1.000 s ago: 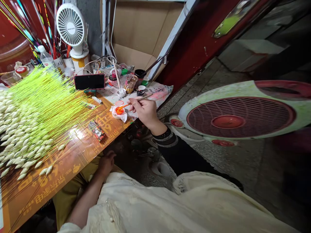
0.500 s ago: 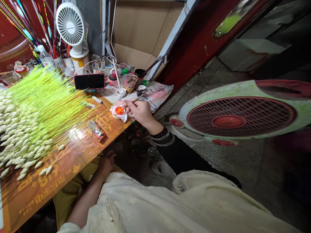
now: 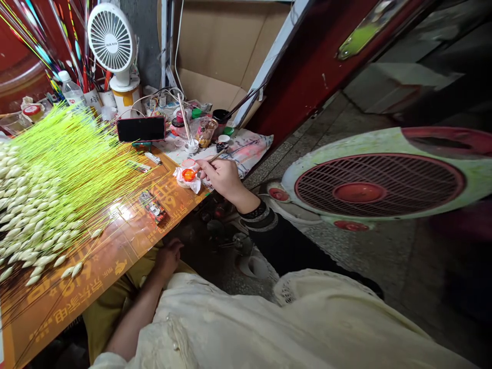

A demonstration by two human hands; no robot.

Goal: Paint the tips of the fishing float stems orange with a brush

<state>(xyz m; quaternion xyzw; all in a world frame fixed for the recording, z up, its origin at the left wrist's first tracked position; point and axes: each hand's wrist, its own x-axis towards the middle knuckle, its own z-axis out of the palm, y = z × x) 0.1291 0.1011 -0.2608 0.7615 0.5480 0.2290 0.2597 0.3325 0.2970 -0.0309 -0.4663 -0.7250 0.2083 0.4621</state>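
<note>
Brush (image 3: 215,155) steeper than before, gripped in right hand (image 3: 223,177) at orange paint dish (image 3: 188,175)

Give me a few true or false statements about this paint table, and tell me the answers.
The right hand holds a thin paintbrush. True.

The left hand grips the small dish of orange paint. False: the dish sits on crumpled white tissue on the table, and the left hand rests below the table edge on yellow trousers.

A smartphone stands on its long side on the table. True.

The floor fan's grille is blue. False: it is red.
</note>
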